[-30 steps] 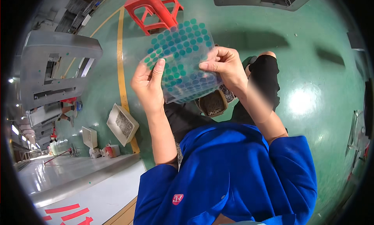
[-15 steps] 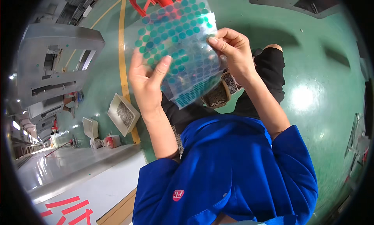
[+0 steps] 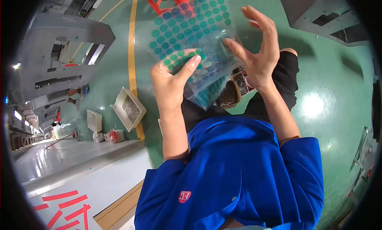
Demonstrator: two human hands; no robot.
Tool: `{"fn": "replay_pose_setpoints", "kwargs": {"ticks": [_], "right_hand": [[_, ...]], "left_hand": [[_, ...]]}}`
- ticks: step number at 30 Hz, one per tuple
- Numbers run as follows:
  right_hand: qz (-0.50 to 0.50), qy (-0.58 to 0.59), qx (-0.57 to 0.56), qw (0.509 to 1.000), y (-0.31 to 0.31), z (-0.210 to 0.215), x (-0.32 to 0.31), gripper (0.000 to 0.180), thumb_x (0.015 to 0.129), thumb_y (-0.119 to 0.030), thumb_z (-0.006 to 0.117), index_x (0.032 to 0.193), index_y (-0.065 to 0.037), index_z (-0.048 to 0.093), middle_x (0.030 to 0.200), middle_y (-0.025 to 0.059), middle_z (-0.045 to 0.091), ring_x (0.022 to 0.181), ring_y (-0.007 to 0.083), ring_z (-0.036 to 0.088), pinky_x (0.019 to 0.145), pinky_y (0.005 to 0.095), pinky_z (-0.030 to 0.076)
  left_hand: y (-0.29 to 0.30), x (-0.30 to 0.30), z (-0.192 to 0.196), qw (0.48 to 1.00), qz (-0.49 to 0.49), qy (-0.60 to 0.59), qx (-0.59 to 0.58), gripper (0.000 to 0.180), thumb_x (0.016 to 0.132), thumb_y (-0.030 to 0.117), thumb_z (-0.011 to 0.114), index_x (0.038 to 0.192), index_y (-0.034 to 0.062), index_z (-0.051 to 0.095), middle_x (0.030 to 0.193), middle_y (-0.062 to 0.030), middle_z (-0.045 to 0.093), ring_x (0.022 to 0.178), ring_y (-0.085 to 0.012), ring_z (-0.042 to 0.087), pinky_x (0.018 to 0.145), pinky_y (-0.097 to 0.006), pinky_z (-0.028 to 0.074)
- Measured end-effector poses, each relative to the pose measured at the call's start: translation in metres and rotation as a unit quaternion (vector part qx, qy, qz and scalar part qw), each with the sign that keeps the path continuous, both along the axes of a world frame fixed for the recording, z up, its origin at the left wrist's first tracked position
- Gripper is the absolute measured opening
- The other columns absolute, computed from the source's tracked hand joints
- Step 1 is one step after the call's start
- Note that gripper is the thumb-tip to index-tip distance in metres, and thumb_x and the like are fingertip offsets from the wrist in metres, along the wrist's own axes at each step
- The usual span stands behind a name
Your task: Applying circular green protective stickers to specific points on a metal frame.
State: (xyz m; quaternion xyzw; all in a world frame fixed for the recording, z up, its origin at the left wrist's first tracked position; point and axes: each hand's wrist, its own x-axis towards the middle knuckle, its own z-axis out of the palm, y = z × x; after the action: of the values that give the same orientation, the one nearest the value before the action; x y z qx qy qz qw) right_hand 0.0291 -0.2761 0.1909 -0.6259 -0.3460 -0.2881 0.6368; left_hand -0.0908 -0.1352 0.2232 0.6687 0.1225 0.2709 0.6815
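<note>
A clear sheet of round green stickers (image 3: 187, 32) is held up in front of me, with more see-through sheets layered behind and below it. My left hand (image 3: 175, 76) pinches the stack at its left side, thumb in front and fingers behind. At the sheet's right edge my right hand (image 3: 260, 51) has its thumb and fingers spread apart. Its thumb tip is close to the sheet; whether it touches I cannot tell. Below the sheets, between my legs, stands an open box of small dark parts (image 3: 229, 95), partly covered by them.
A red plastic stool (image 3: 169, 0) stands beyond the sheets. On the left are a large grey metal housing (image 3: 67, 51) and a white bin of small parts (image 3: 130, 108). Another grey housing (image 3: 324, 17) is at the far right. Red tape strips (image 3: 65, 204) lie on a white surface at lower left.
My right hand has let go of the sheet's right edge and spread its fingers. My left hand and the sheets have shifted right in view, and the left thumb now lies farther in over the sheet.
</note>
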Motion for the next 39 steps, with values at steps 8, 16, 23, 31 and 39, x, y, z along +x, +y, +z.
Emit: {"fn": "replay_pose_setpoints", "kwargs": {"ticks": [8, 16, 23, 31, 39], "right_hand": [[-0.02, -0.189, -0.15, 0.97, 0.012, 0.013, -0.022, 0.03, 0.062, -0.02, 0.08, 0.092, -0.019, 0.074, 0.086, -0.0064, 0.064, 0.08, 0.0172, 0.054, 0.078, 0.0332, 0.04], [0.098, -0.115, -0.188, 0.97, 0.013, 0.017, -0.04, 0.028, 0.065, -0.009, 0.079, 0.092, -0.011, 0.074, 0.083, 0.001, 0.063, 0.078, 0.0194, 0.054, 0.072, 0.0319, 0.043], [0.146, -0.087, -0.214, 0.962, 0.029, 0.026, -0.067, 0.023, 0.066, -0.004, 0.076, 0.086, -0.007, 0.066, 0.084, 0.0049, 0.062, 0.079, 0.0262, 0.058, 0.069, 0.0366, 0.047], [0.197, -0.024, -0.272, 0.942, 0.038, 0.016, -0.078, 0.031, 0.069, 0.008, 0.07, 0.096, -0.001, 0.058, 0.095, 0.0131, 0.058, 0.085, 0.0331, 0.058, 0.075, 0.0395, 0.047], [0.218, -0.032, -0.329, 0.918, 0.034, 0.013, -0.068, 0.041, 0.074, 0.009, 0.067, 0.111, 0.0, 0.054, 0.104, 0.0178, 0.056, 0.095, 0.0389, 0.056, 0.081, 0.042, 0.047]], "left_hand": [[0.002, -0.011, -0.008, 0.997, 0.015, -0.044, 0.063, 0.013, 0.082, 0.003, 0.074, 0.094, -0.0011, 0.072, 0.085, -0.0036, 0.071, 0.075, -0.0081, 0.061, 0.072, -0.023, 0.049], [0.012, -0.038, -0.009, 0.99, 0.014, -0.023, 0.142, 0.012, 0.082, 0.009, 0.075, 0.09, 0.0018, 0.073, 0.068, 0.0015, 0.064, 0.063, -0.005, 0.054, 0.059, -0.022, 0.042], [0.022, -0.063, -0.011, 0.971, 0.05, 0.058, 0.227, 0.017, 0.08, 0.02, 0.074, 0.087, 0.0037, 0.074, 0.074, -0.0126, 0.07, 0.067, -0.0187, 0.065, 0.062, -0.028, 0.047], [0.033, -0.073, -0.012, 0.968, 0.01, 0.022, 0.25, 0.015, 0.084, 0.011, 0.07, 0.089, -0.0025, 0.069, 0.072, -0.0136, 0.066, 0.059, -0.0189, 0.058, 0.057, -0.032, 0.045], [0.035, -0.068, -0.02, 0.963, -0.002, 0.059, 0.262, 0.016, 0.083, 0.011, 0.07, 0.092, -0.0022, 0.068, 0.073, -0.017, 0.064, 0.059, -0.0219, 0.058, 0.059, -0.032, 0.046]]}}
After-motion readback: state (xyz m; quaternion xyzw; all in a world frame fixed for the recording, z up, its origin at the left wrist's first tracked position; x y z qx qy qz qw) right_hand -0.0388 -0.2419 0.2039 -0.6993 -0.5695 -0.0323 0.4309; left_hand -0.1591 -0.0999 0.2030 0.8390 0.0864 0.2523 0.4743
